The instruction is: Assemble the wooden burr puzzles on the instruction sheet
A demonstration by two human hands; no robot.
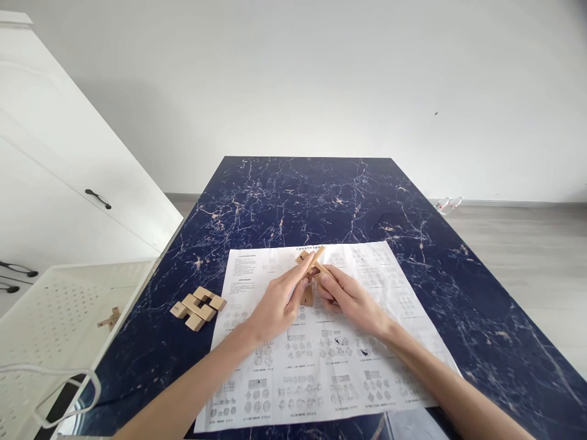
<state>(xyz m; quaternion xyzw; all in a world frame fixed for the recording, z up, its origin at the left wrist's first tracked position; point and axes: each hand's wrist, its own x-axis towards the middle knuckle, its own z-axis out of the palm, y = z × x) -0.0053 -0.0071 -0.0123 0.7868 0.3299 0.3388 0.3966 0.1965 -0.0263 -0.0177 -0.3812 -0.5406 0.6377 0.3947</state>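
Note:
Several light wooden puzzle pieces (308, 296) are joined or crossed between my two hands, over a printed sheet. My left hand (280, 297) is closed on them from the left, its index finger stretched along the upper piece. From the right, my right hand (351, 295) pinches a piece that sticks out, thumb on top. My fingers hide much of how the pieces meet. Below the hands lies the white instruction sheet (293, 403), covered in small diagrams. Left of the sheet, other notched wooden pieces (199, 307) lie together on the table.
The dark blue marbled table (293, 201) reaches back toward a pale wall. A white cabinet (68, 153) stands at the left, above a white perforated surface (55, 305) with a small wooden object (110, 319) on it. A white cable (94, 382) loops at the lower left.

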